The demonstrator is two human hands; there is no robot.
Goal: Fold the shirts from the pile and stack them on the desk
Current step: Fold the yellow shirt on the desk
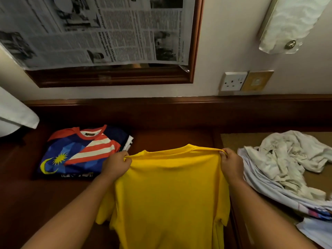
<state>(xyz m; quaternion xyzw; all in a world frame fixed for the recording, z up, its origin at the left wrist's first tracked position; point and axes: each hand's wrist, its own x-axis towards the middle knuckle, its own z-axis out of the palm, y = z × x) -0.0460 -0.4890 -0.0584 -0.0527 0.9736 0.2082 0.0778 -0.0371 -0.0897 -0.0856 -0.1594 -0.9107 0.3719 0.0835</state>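
Nearest, a yellow shirt (pixel 170 191) hung at lower centre of the frame, held up by its shoulders, body and sleeves dangling below the frame edge. Left hand (pixel 116 164) pinched the left shoulder seam; right hand (pixel 231 162) pinched the right one, collar band stretched taut between them. Both grips closed on fabric, fingers curled.

Just beyond, dark wooden bench (pixel 161 139). At centre left lay a folded flag-print shirt (pixel 79 153), topping a small stack; a white edge showed beneath it. At right of the frame, the unfolded pile (pixel 287 168), whitish and pale blue garments crumpled together, just beside the right hand.

Far: wall socket (pixel 233 81) at upper right, framed mirror (pixel 111 76) covered with newspaper (pixel 100 31) at upper left.

Risks, as judged: the pinches were small, so a shake could slip one shoulder free and drop the shirt askew. Laying it down carelessly could bunch the hanging sleeves underneath. The pile sat close; a wide sweep of the right arm might drag loose garments onto the folding space.
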